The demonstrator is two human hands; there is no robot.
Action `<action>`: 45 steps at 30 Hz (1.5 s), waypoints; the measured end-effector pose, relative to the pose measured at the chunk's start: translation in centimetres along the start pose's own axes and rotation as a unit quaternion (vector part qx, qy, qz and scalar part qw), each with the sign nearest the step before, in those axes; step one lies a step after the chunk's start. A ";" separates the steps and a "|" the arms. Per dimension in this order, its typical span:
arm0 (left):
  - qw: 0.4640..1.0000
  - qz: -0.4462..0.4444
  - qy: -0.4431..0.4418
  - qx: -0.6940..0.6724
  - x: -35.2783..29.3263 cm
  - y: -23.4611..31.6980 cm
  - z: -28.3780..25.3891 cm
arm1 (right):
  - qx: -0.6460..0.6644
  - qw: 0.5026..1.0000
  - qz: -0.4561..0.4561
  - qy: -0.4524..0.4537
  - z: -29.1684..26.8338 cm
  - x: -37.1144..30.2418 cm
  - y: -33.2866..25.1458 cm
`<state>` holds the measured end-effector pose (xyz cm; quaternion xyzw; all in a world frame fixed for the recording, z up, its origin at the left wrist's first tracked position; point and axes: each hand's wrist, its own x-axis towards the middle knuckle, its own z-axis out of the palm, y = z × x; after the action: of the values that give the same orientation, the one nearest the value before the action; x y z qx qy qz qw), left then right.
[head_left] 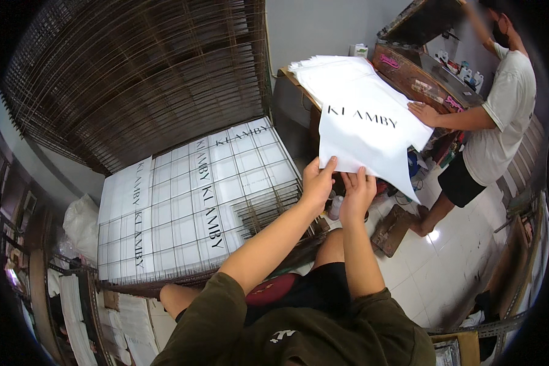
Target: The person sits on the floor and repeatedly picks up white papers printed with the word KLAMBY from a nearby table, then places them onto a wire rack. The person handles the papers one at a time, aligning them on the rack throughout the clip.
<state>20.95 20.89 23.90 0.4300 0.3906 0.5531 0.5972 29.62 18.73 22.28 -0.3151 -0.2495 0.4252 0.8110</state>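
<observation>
A white sheet [366, 143] with black lettering stretches out before me, its near edge bent downward. My left hand [318, 183] pinches that edge, thumb on top. Just to the right, my right hand [357, 192] has its fingertips along the same edge, closed on it. Beyond, the sheet meets a pile of white sheets [341, 73] on a board. A co-worker's hand [423, 114] rests on the right side of the sheets. On my left, several printed sheets [189, 201] lie on a wire drying rack [265, 213].
Raised wire shelves [152, 67] lean up behind the rack. A person in a light shirt [511, 116] stands at the right beside a wooden printing table [402, 67], one arm lifted to its raised frame [418, 21]. A brown box [394, 230] sits on the tiled floor [436, 262].
</observation>
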 end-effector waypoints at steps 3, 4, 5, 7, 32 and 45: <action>0.991 0.100 0.026 -0.081 -1.4 3.5 -0.6 | -0.147 0.961 -0.172 -0.162 -3.4 -1.4 4.0; 0.987 0.126 0.018 -0.098 -1.7 4.9 -1.9 | -0.060 0.993 -0.020 -0.101 -4.4 -1.1 5.9; 0.986 0.114 0.028 -0.118 -2.4 6.9 -3.2 | -0.005 0.991 0.084 -0.106 -5.7 0.1 7.2; 0.984 0.097 0.028 -0.147 -4.0 10.7 -6.5 | 0.131 0.951 0.235 -0.154 -7.7 2.1 8.2; 0.803 0.222 0.534 -0.142 -35.9 -5.7 -40.8 | -0.299 0.395 0.108 -0.862 35.0 -13.6 -0.6; 0.832 0.251 0.437 -0.231 -36.5 -6.8 -44.3 | -0.218 0.779 0.231 -0.540 29.4 1.7 26.6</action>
<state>-21.62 -11.94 2.78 0.0766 0.3506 0.8883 0.2865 -3.39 40.66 23.15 -0.2508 -0.6523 0.6344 0.3304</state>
